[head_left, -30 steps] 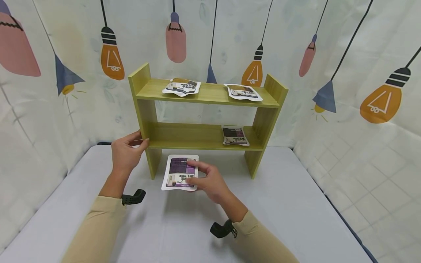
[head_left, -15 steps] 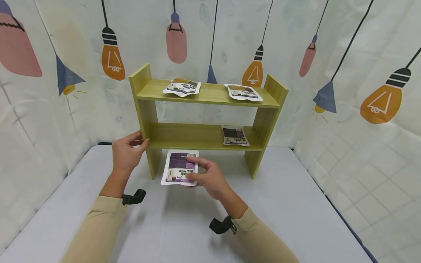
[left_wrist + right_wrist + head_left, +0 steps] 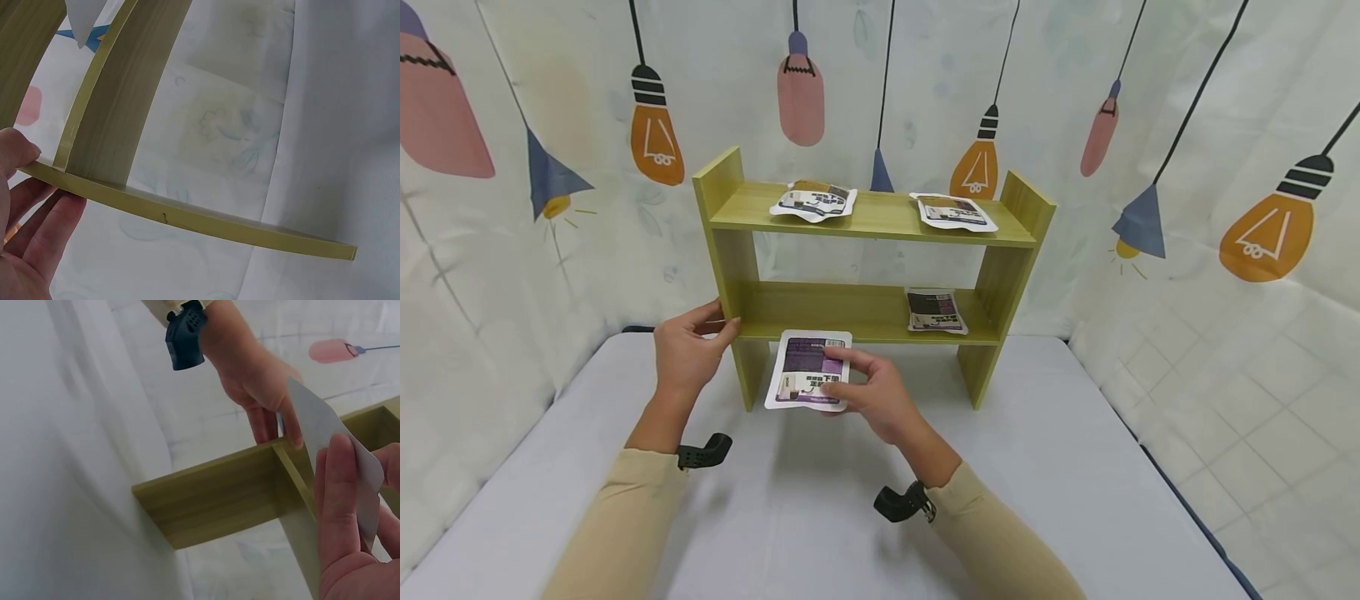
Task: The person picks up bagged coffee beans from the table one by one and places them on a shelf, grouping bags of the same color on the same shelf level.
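My right hand (image 3: 868,392) pinches a flat white-and-purple packet (image 3: 807,370) by its right edge, lifted off the table just in front of the lower shelf. The right wrist view shows the packet's pale underside (image 3: 325,434) over my fingers (image 3: 340,506). A small green wooden shelf unit (image 3: 872,218) stands on the grey table (image 3: 1060,467). My left hand (image 3: 688,346) grips the unit's left side panel at lower-shelf height, thumb on the front edge; the left wrist view shows that panel's edge (image 3: 187,219) against my fingers (image 3: 37,231).
Two similar packets lie on the top shelf, one left of centre (image 3: 815,201) and one at the right (image 3: 953,211). Another packet (image 3: 934,310) lies on the lower shelf's right end. A curtain printed with light bulbs (image 3: 655,125) hangs close behind and on both sides.
My right hand has raised the packet off the table and carried it away from me, up toward the lower shelf. The left hand has stayed on the side panel.
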Available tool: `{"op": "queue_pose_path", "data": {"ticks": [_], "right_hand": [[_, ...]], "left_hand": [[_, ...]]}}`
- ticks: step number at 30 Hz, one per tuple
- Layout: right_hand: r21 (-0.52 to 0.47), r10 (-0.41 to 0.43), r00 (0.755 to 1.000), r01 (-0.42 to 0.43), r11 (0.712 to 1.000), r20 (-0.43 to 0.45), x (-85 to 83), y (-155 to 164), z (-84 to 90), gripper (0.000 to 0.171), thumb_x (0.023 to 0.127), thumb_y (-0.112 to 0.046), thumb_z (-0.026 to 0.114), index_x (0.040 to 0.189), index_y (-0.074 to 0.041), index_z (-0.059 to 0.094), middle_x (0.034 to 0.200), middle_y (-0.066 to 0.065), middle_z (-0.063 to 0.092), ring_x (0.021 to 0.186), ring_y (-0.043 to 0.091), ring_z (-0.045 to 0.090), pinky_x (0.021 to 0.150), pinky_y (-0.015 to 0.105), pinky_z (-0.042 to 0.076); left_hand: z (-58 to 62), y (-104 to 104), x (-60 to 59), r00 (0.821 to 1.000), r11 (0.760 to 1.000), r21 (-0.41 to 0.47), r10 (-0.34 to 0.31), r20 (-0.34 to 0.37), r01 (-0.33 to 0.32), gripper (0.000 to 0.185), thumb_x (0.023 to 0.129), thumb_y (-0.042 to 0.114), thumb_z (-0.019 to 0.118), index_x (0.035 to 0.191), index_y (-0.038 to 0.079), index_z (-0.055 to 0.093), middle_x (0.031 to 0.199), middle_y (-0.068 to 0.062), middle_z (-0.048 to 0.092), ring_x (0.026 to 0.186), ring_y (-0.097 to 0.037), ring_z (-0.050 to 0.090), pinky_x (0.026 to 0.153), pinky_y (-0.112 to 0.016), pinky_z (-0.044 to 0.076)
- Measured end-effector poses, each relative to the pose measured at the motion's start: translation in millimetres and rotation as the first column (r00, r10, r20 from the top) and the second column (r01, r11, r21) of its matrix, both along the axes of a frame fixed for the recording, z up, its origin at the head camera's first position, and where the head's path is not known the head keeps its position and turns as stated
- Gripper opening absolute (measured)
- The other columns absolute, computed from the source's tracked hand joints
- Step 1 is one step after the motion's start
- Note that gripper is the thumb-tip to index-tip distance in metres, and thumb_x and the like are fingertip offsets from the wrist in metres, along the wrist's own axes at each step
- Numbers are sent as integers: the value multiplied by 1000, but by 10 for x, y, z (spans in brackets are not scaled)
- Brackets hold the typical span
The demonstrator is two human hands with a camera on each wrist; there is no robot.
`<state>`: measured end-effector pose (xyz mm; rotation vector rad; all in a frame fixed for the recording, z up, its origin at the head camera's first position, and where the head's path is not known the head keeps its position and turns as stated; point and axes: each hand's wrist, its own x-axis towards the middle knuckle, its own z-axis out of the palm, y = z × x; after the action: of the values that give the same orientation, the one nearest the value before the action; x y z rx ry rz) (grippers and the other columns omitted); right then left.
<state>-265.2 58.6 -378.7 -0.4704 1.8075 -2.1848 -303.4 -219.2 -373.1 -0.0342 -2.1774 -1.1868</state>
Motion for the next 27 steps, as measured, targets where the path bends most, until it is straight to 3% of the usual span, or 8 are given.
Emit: {"op": "queue_pose_path", "data": {"ticks": [12, 19, 27], "right_hand": [[13, -35, 999, 35, 999, 7, -104, -53, 26, 56, 89, 9, 71, 141, -9, 63, 142, 16, 54, 100, 26, 70, 76, 44, 65], [4, -33, 999, 33, 999, -1, -154, -56, 47, 64, 84, 13, 72, 143, -7, 60, 143, 17, 53, 95, 24, 70, 80, 43, 64], [60, -35, 999, 36, 998, -21, -170, -55, 85, 72, 79, 13, 79, 144, -14, 61, 142, 12, 56, 96, 23, 71, 84, 43, 63]], "left_hand": [[19, 5, 20, 1000, 1000, 20, -17, -10, 18, 41, 94, 23, 74, 134, 15, 69, 123, -14, 75, 102, -36, 75, 69, 1, 44], [25, 7, 15, 1000, 1000, 21, -18, -16, 19, 41, 93, 23, 75, 133, 14, 70, 122, -14, 75, 101, -36, 75, 69, 1, 44], [37, 6, 31, 1000, 999, 31, -23, 5, 23, 43, 94, 25, 75, 135, 14, 68, 124, -14, 74, 103, -36, 75, 70, -1, 46]]}}
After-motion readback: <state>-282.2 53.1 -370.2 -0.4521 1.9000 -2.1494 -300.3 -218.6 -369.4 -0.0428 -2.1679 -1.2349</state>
